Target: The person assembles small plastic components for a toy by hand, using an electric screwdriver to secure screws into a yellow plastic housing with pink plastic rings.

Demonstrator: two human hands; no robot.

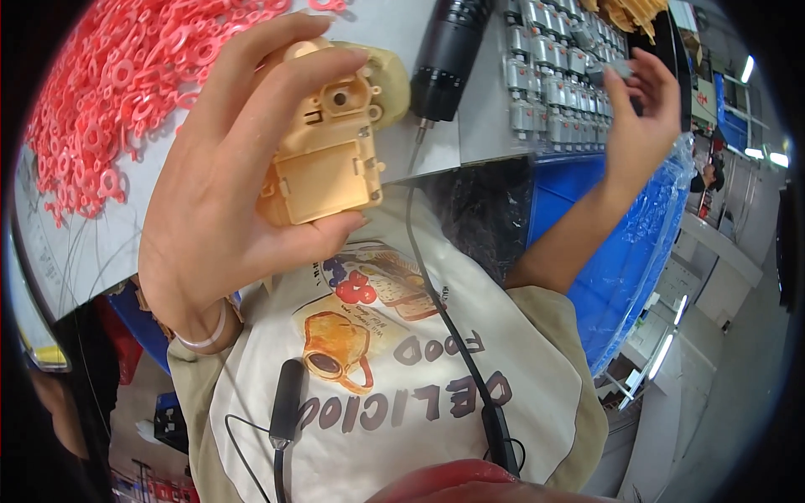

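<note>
cream tee (402, 402) w/ food print | thin clear bangle (204, 338), left wrist | bare forearms

Matt tan plastic housing (323, 159); shiny metal motors (553, 75).

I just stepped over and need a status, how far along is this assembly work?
Done: can't tell; no finished pile shows. In hand: left hand holds a yellow-orange plastic housing; right hand picks a small motor from the rows. Left: many motors and red plastic rings.

The left hand (222, 189) hides the tan housing's (323, 159) left side; the black screwdriver (449, 54) runs off the far edge.
</note>
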